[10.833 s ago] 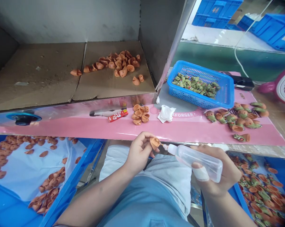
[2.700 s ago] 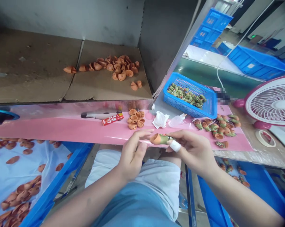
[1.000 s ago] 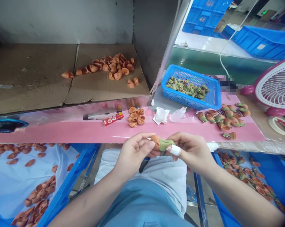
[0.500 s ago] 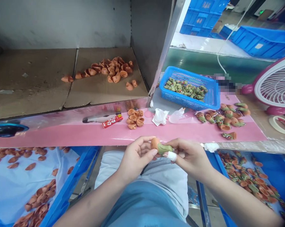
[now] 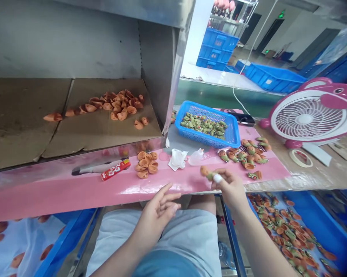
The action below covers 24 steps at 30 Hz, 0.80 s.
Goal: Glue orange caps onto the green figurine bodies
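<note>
Likely joined, the piece [image 5: 205,171] is pinched by the right hand [image 5: 229,187] near the surface's [image 5: 308,179] front edge, left hand [image 5: 159,214] emptied and spread.

Person's clothing: plain blue top [image 5: 167,265]; white, loosely creased shorts [image 5: 190,236], hems near the knees; white wrap [image 5: 218,178] round the right hand's [image 5: 230,186] thumb; left hand [image 5: 157,213] and forearms bare

orange-and-green piece [image 5: 207,173] | slightly blurred | tilted, orange end upper left | pinched in right fingers [image 5: 223,173]
</note>
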Tool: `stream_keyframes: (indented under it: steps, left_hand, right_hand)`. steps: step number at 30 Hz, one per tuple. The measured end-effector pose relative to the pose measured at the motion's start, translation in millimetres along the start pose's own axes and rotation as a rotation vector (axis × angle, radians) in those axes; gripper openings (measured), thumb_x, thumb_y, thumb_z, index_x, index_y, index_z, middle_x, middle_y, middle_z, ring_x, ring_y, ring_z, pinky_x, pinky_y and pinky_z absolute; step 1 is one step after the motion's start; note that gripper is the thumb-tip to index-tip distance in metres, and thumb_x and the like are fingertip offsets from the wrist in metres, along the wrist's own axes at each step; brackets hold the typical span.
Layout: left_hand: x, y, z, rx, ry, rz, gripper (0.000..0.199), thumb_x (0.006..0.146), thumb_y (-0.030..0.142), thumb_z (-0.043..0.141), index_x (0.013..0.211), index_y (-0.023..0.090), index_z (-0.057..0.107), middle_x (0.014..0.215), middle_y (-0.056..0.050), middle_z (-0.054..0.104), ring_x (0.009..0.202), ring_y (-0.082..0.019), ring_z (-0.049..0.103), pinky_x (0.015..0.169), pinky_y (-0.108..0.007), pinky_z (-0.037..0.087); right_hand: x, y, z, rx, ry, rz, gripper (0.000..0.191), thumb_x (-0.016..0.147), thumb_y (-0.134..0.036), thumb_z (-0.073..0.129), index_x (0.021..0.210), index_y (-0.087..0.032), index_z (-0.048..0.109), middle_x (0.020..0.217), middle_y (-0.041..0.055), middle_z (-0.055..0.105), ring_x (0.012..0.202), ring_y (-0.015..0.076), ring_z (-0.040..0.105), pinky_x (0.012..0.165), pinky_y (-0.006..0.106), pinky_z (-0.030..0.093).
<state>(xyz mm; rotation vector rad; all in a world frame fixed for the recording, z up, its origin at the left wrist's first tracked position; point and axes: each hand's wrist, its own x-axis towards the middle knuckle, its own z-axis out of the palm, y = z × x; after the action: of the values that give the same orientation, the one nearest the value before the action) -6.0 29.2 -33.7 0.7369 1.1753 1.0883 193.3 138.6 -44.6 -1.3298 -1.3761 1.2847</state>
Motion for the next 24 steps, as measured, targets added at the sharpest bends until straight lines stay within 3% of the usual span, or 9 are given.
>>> stream_keyframes:
  steps: [3,7,16,24]
  left_hand:
    - [-1,-5,-4.6,0.033,0.007,-0.011,0.05,0.079,0.037,0.05,0.122,0.018,0.034,0.111,-0.012,0.056,0.088,-0.019,0.058,0.071,-0.03,0.047]
    - [-6,-7,-10.3,0.061,0.04,-0.006,0.046,0.079,0.04,0.049,0.119,0.019,0.038,0.109,-0.011,0.058,0.087,-0.019,0.059,0.07,-0.03,0.048]
    - [-14,-6,-29.0,0.152,0.153,-0.039,0.037,0.077,0.041,0.05,0.106,0.018,0.048,0.104,-0.01,0.06,0.084,-0.02,0.059,0.068,-0.029,0.047]
    - [-12,-5,-25.2,0.144,0.124,-0.043,0.034,0.078,0.038,0.049,0.105,0.019,0.049,0.104,-0.009,0.06,0.084,-0.019,0.059,0.069,-0.029,0.046]
  right_hand:
    - [43,20,-12,0.031,0.166,0.059,0.028,0.071,-0.04,0.059,0.074,-0.015,0.048,0.061,0.0007,0.061,0.046,0.0107,0.058,0.045,0.022,0.049]
    - [78,31,-13,-0.005,0.226,0.133,0.022,0.082,-0.033,0.05,0.081,-0.011,0.052,0.063,-0.0022,0.058,0.049,0.0064,0.055,0.048,0.02,0.049]
    - [94,30,-28,-0.255,0.208,0.174,0.021,0.082,-0.031,0.05,0.088,-0.011,0.054,0.073,-0.0008,0.056,0.058,0.0068,0.053,0.052,0.022,0.048]
    - [103,29,-17,-0.354,0.233,0.179,0.024,0.082,-0.034,0.048,0.086,-0.011,0.054,0.073,-0.0002,0.057,0.059,0.0072,0.054,0.053,0.022,0.048]
